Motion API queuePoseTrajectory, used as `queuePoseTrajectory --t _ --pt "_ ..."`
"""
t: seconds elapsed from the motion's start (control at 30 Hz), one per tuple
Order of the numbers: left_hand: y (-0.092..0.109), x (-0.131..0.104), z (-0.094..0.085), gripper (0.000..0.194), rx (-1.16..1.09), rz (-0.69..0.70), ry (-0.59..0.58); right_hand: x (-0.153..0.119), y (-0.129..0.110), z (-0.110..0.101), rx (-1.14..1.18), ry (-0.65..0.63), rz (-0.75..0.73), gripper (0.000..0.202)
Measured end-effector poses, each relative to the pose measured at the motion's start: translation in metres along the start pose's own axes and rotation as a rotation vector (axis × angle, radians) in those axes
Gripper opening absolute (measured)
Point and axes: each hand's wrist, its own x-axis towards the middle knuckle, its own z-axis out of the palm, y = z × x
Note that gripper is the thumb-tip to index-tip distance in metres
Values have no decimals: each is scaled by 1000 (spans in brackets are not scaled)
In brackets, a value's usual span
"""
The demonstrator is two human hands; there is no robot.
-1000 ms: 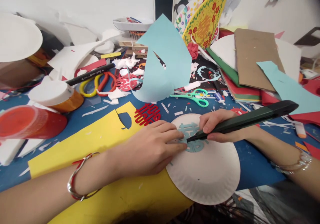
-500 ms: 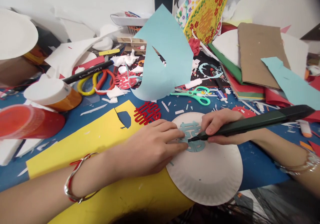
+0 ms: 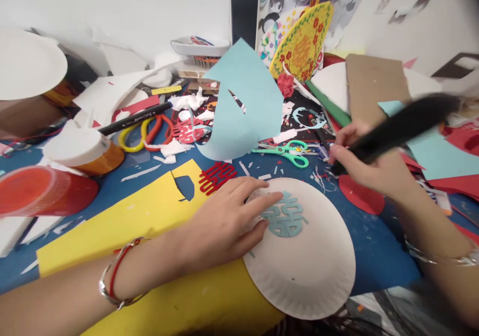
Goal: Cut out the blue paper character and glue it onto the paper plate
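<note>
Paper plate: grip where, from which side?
I'd pinch the paper plate by its fluted near rim, coming from the person's side: that rim appears to overhang the blue table, leaving room underneath. The left hand covers part of the far-left rim.

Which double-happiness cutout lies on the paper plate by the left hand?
The light-blue cutout, partly covered by the left hand; the red cutouts lie off the paper plate, farther back.

This is a messy craft spot, but I can't tell if it's in a home. The blue table [image 3: 377, 268] has yellow paper [image 3: 112, 236], green scissors [image 3: 279, 151], a black marker [image 3: 134, 119], a paper plate [image 3: 310, 271] and lots of cut scraps [image 3: 140, 173]. Cartoon pictures [image 3: 277, 1] are up near the white wall [image 3: 112, 6].
</note>
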Motion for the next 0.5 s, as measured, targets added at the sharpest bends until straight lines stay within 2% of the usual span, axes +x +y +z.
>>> queuePoseTrajectory --t 0.07,0.1,0.2,0.27,0.4,0.5 --pt "-2 3 4 41 24 -41 13 6 8 -1 -409 31 116 24" --pt "-3 4 6 39 32 -42 5 9 12 -1 -508 24 148 28" --pt "-3 7 11 22 37 -3 12 16 28 3 -634 -61 218 43" --pt "-2 8 13 20 19 18 38 20 34 6 -694 -140 245 51" --pt "3 11 15 17 -124 -96 47 22 24 14 -644 -154 101 48" --pt "4 15 15 16 -150 -184 63 24 6 24 -576 -246 -60 36"
